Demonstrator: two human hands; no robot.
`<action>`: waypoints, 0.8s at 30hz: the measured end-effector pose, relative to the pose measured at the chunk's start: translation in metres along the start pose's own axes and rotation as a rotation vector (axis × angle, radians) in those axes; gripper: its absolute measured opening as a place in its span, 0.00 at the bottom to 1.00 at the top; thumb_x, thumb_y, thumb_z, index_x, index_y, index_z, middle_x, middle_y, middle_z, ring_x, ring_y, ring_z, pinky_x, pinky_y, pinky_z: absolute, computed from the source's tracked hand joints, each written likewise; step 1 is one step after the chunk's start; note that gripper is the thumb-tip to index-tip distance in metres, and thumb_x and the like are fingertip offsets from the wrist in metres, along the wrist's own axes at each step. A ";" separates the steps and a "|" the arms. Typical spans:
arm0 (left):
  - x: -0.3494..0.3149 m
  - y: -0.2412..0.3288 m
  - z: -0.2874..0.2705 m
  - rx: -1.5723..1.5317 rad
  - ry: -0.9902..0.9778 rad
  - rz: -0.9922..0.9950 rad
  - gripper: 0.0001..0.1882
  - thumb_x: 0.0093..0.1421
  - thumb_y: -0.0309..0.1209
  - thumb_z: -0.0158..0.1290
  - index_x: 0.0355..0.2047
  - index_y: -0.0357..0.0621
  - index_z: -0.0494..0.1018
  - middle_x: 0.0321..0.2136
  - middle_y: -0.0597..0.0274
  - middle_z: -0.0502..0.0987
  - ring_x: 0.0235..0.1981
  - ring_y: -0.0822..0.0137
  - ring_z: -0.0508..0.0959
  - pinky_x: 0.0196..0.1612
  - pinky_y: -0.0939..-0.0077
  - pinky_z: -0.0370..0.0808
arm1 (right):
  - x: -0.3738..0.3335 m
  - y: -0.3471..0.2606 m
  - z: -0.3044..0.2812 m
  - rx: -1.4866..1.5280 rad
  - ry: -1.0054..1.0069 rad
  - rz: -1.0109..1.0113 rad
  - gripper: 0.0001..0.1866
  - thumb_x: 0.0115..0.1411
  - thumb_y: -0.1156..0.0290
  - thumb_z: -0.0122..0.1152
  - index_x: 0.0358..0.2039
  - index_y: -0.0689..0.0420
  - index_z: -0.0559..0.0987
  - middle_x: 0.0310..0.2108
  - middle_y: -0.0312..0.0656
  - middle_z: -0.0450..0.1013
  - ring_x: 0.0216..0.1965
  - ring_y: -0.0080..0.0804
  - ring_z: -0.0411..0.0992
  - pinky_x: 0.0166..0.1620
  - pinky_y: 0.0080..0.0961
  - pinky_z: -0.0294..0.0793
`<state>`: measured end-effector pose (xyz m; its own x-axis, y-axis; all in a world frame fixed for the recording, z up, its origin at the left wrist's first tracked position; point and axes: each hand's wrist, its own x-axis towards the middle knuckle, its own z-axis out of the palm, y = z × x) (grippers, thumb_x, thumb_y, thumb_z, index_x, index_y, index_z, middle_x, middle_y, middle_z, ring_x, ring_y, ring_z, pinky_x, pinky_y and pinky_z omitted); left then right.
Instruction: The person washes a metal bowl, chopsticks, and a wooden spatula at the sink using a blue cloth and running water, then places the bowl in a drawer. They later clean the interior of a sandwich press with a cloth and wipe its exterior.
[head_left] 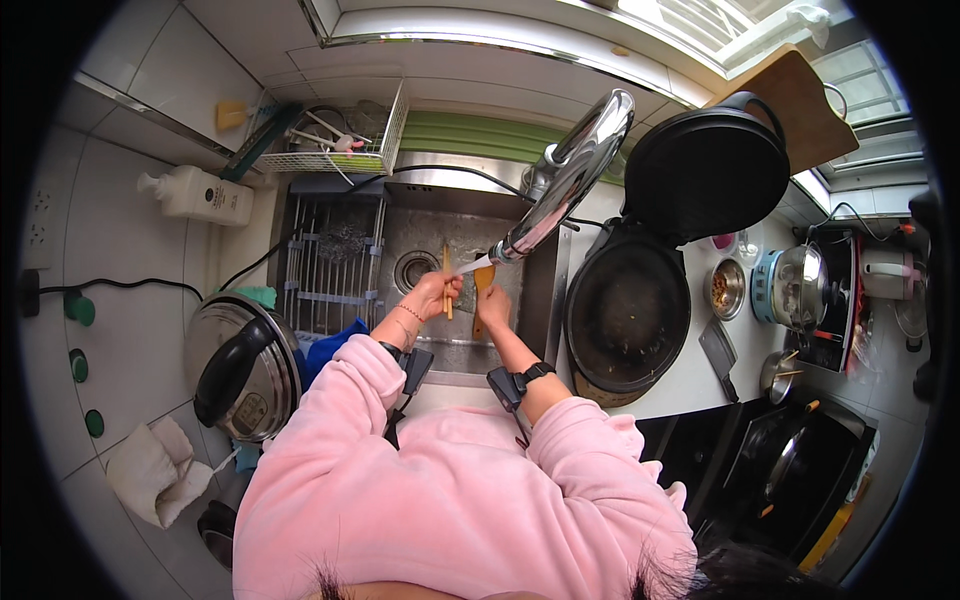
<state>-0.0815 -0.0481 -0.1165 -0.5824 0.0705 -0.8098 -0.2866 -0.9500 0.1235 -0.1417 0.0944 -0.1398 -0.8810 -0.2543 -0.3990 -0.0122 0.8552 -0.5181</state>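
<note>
Over the steel sink (420,228), my left hand (434,294) is closed around a pair of light wooden chopsticks (447,260), which stick out above and below the fingers. Just to its right, my right hand (492,304) grips a wooden spatula (484,273) by its middle. A chrome faucet (567,180) leans in from the upper right, and a stream of water (472,266) runs from its spout between the two hands, close to the left fingers. The round drain (412,270) lies left of the chopsticks.
A dish rack (335,250) spans the sink's left side. An electric pot (245,370) stands at left, below a white pump bottle (205,195). At right, an opened electric griddle (628,315) fills the counter, with a cleaver (718,355) and a metal bowl (727,288) beyond it.
</note>
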 end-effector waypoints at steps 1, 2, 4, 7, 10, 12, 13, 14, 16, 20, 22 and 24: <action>-0.004 -0.001 -0.004 -0.053 -0.041 -0.052 0.07 0.65 0.28 0.39 0.35 0.35 0.63 0.25 0.59 0.68 0.19 0.76 0.64 0.15 0.88 0.61 | -0.002 0.005 0.007 -0.072 -0.040 0.037 0.14 0.51 0.65 0.58 0.34 0.62 0.71 0.36 0.54 0.72 0.39 0.51 0.71 0.43 0.44 0.69; -0.008 -0.002 -0.008 0.015 0.001 -0.017 0.07 0.65 0.28 0.39 0.35 0.35 0.63 0.25 0.60 0.68 0.18 0.76 0.64 0.14 0.88 0.60 | -0.003 0.007 0.014 -0.088 0.023 -0.002 0.16 0.51 0.67 0.58 0.38 0.62 0.69 0.39 0.56 0.70 0.42 0.53 0.70 0.45 0.44 0.69; -0.018 -0.007 -0.015 0.049 0.094 0.033 0.06 0.64 0.28 0.40 0.34 0.36 0.62 0.25 0.60 0.68 0.18 0.77 0.63 0.13 0.87 0.58 | -0.005 0.009 0.028 -0.169 0.115 0.040 0.21 0.52 0.69 0.58 0.44 0.64 0.65 0.45 0.59 0.65 0.47 0.56 0.67 0.48 0.44 0.68; -0.028 -0.013 -0.022 0.060 0.159 0.059 0.05 0.64 0.28 0.41 0.33 0.39 0.61 0.24 0.61 0.67 0.14 0.78 0.59 0.11 0.85 0.54 | 0.000 0.011 0.043 -0.157 -0.031 0.210 0.25 0.48 0.68 0.61 0.45 0.62 0.64 0.44 0.56 0.67 0.46 0.53 0.68 0.47 0.42 0.69; -0.031 -0.016 -0.026 0.087 0.201 0.114 0.04 0.64 0.29 0.41 0.34 0.42 0.61 0.24 0.62 0.67 0.13 0.78 0.57 0.11 0.85 0.53 | 0.009 0.010 0.050 -0.217 -0.135 0.192 0.21 0.50 0.67 0.59 0.43 0.63 0.67 0.40 0.54 0.69 0.42 0.50 0.71 0.43 0.40 0.72; -0.031 -0.018 -0.028 0.094 0.258 0.184 0.04 0.64 0.29 0.41 0.34 0.43 0.61 0.24 0.62 0.67 0.14 0.78 0.58 0.11 0.84 0.53 | 0.013 0.004 0.047 0.018 -0.343 0.047 0.16 0.55 0.67 0.55 0.40 0.63 0.68 0.35 0.50 0.70 0.36 0.43 0.72 0.38 0.36 0.74; -0.031 -0.020 -0.029 0.086 0.272 0.212 0.03 0.64 0.29 0.41 0.34 0.43 0.61 0.24 0.62 0.67 0.14 0.78 0.58 0.11 0.84 0.54 | 0.014 -0.001 0.043 0.129 -0.415 0.037 0.14 0.57 0.67 0.52 0.39 0.64 0.69 0.33 0.47 0.71 0.33 0.40 0.73 0.35 0.34 0.74; -0.031 -0.021 -0.030 0.074 0.298 0.247 0.03 0.64 0.29 0.41 0.34 0.43 0.61 0.24 0.62 0.67 0.14 0.78 0.59 0.11 0.84 0.54 | 0.014 -0.008 0.037 0.415 -0.531 0.086 0.13 0.59 0.66 0.50 0.38 0.63 0.70 0.30 0.45 0.71 0.30 0.36 0.72 0.33 0.30 0.74; -0.031 -0.024 -0.031 0.047 0.318 0.283 0.03 0.64 0.28 0.41 0.35 0.43 0.61 0.24 0.62 0.67 0.14 0.78 0.60 0.11 0.84 0.55 | 0.006 -0.024 0.022 1.001 -0.636 0.260 0.12 0.63 0.66 0.45 0.35 0.63 0.71 0.26 0.40 0.70 0.25 0.28 0.70 0.28 0.24 0.73; -0.036 -0.024 -0.032 0.003 0.303 0.288 0.03 0.64 0.28 0.43 0.33 0.43 0.62 0.23 0.63 0.68 0.14 0.78 0.60 0.12 0.85 0.56 | -0.009 -0.043 -0.026 1.179 -0.874 0.264 0.12 0.67 0.69 0.39 0.35 0.62 0.70 0.26 0.37 0.68 0.24 0.21 0.66 0.27 0.16 0.71; -0.039 -0.024 -0.029 -0.008 0.284 0.284 0.04 0.64 0.28 0.44 0.32 0.43 0.63 0.22 0.63 0.68 0.14 0.78 0.60 0.12 0.85 0.56 | -0.021 -0.042 -0.044 1.171 -0.899 0.320 0.12 0.67 0.69 0.39 0.39 0.62 0.71 0.27 0.36 0.68 0.25 0.19 0.66 0.28 0.15 0.71; -0.042 -0.027 -0.025 -0.021 0.248 0.264 0.04 0.64 0.28 0.44 0.32 0.43 0.63 0.22 0.64 0.68 0.14 0.78 0.60 0.12 0.86 0.56 | -0.034 -0.037 -0.053 1.097 -0.855 0.313 0.13 0.67 0.70 0.39 0.43 0.61 0.71 0.28 0.34 0.68 0.25 0.18 0.65 0.28 0.14 0.70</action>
<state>-0.0305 -0.0332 -0.0999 -0.4312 -0.2513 -0.8666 -0.1344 -0.9318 0.3371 -0.1358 0.0954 -0.0672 -0.2220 -0.6506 -0.7263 0.8406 0.2497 -0.4806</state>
